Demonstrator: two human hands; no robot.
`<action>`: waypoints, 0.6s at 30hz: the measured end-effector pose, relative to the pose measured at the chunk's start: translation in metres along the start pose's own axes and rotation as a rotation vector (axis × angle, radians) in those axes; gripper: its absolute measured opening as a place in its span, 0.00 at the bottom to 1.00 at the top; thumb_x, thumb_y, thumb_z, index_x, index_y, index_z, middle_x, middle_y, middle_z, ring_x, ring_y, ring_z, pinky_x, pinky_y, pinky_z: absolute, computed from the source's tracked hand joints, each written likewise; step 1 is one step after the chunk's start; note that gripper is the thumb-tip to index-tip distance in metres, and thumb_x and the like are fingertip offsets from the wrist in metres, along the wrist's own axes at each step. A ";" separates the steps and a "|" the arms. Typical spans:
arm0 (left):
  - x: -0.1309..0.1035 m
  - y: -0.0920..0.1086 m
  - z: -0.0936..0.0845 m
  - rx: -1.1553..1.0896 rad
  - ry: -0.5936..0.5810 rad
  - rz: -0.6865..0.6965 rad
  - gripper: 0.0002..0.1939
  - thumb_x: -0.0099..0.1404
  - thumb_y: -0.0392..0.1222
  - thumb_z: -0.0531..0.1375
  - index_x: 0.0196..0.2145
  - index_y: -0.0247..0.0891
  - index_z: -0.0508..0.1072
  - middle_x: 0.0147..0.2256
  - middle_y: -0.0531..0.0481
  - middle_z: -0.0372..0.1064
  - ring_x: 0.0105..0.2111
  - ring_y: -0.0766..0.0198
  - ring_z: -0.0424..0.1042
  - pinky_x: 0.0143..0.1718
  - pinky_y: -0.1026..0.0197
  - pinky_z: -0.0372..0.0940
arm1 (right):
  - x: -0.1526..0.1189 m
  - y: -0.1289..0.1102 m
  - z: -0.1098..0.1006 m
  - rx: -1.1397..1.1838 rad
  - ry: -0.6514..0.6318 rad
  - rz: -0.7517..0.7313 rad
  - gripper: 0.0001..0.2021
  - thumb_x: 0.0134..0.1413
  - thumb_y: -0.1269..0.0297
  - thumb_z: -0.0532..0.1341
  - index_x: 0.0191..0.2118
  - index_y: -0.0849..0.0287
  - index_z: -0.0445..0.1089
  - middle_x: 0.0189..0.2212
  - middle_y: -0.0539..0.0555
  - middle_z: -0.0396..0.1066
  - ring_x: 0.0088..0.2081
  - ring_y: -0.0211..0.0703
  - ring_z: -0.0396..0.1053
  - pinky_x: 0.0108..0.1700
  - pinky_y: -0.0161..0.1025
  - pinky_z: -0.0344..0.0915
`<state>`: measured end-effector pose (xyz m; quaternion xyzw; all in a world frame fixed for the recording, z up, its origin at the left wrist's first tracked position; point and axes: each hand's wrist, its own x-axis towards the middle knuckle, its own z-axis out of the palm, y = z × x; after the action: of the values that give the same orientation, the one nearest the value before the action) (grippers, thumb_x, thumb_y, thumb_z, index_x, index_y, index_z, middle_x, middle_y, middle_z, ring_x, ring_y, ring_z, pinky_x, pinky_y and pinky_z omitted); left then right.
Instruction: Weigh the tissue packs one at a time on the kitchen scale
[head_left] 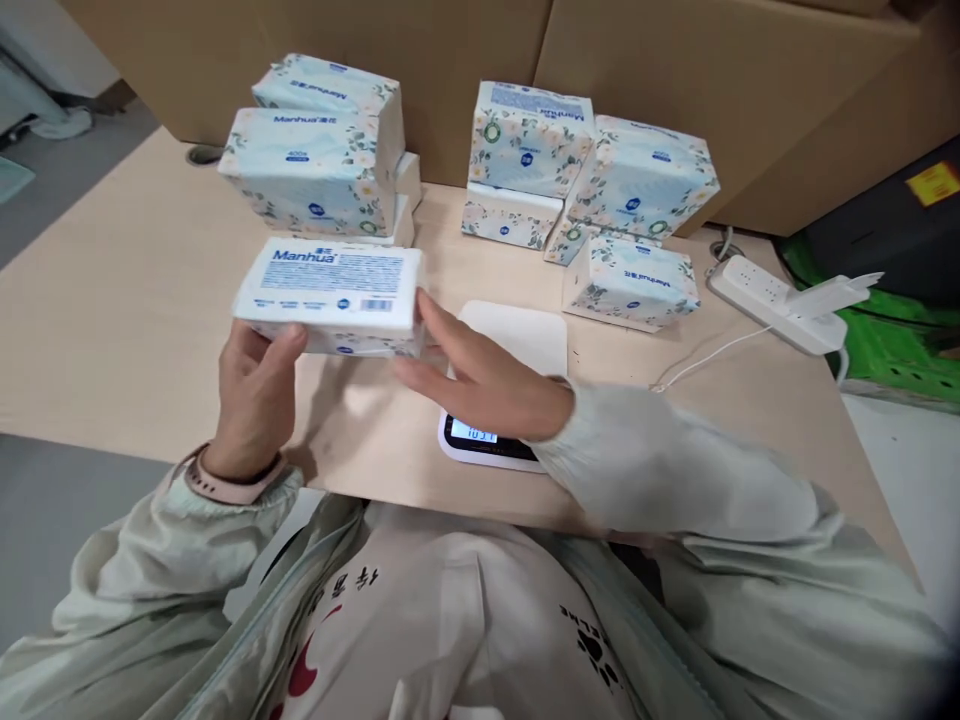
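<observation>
A white and pale blue pack of tissues (337, 280) is held above the table, its printed side with a barcode facing up. My left hand (259, 390) grips its near left edge, thumb along the front and fingers underneath. At the pack's right end is my right hand (487, 375), fingers stretched out and thumb apart, touching or almost touching it. Below my right hand lies a white kitchen scale (517, 330) with a lit display, partly covered by the hand and wrist.
Stacked tissue packs (307, 165) stand at the back left, and several more packs (532, 140) at the back right. A white power strip (780, 300) with a cable lies right of them. Cardboard boxes (450, 90) line the table's back edge; a green crate (907, 350) is at far right.
</observation>
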<state>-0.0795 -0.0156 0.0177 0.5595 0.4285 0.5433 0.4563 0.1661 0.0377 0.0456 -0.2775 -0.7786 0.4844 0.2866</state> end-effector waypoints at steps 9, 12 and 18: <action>0.032 -0.032 -0.033 0.400 0.227 0.195 0.28 0.85 0.48 0.51 0.76 0.67 0.52 0.80 0.73 0.29 0.75 0.55 0.04 0.77 0.24 0.36 | 0.039 0.018 -0.010 -0.102 0.039 0.107 0.27 0.65 0.47 0.66 0.64 0.53 0.73 0.67 0.57 0.75 0.65 0.56 0.75 0.67 0.57 0.74; 0.021 0.006 0.007 0.436 0.500 0.431 0.33 0.75 0.42 0.68 0.70 0.69 0.66 0.74 0.78 0.55 0.81 0.54 0.39 0.83 0.42 0.41 | -0.033 0.012 -0.050 -0.207 0.438 0.009 0.17 0.70 0.51 0.61 0.52 0.53 0.80 0.54 0.56 0.83 0.54 0.50 0.80 0.61 0.51 0.75; 0.086 0.045 0.106 -0.177 -0.189 -0.046 0.19 0.79 0.50 0.60 0.58 0.39 0.82 0.66 0.48 0.72 0.76 0.46 0.59 0.78 0.42 0.57 | -0.124 0.081 -0.158 -0.131 1.534 0.156 0.13 0.69 0.51 0.58 0.40 0.54 0.74 0.45 0.57 0.78 0.51 0.48 0.74 0.64 0.50 0.68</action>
<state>0.0291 0.0535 0.0805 0.5556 0.3467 0.5132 0.5547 0.3759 0.0742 0.0075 -0.6058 -0.3673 0.1284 0.6940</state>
